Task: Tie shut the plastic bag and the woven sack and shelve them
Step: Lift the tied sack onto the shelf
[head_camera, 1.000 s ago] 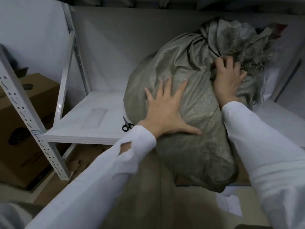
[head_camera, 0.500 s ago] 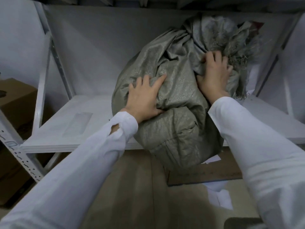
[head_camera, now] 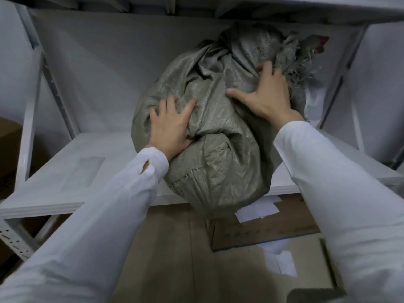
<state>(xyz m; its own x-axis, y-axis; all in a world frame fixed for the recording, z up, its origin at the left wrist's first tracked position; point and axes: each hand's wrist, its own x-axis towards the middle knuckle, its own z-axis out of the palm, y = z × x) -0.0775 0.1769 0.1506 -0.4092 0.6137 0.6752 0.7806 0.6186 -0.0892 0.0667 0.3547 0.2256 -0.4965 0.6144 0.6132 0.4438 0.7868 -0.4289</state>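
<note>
The woven sack (head_camera: 218,136) lies on the white shelf (head_camera: 83,171), right of its middle. Its knotted neck is at the back and its bottom overhangs the front edge. Our left hand (head_camera: 170,127) presses flat on its near left side with the fingers spread. Our right hand (head_camera: 266,97) is splayed just below the knot, gripping nothing. A cardboard box (head_camera: 262,232) and loose papers (head_camera: 258,209) lie on the floor below.

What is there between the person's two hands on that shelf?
Only the woven sack itself: a creased bulge of its fabric runs between the left hand and the right hand, as the head view shows.
</note>
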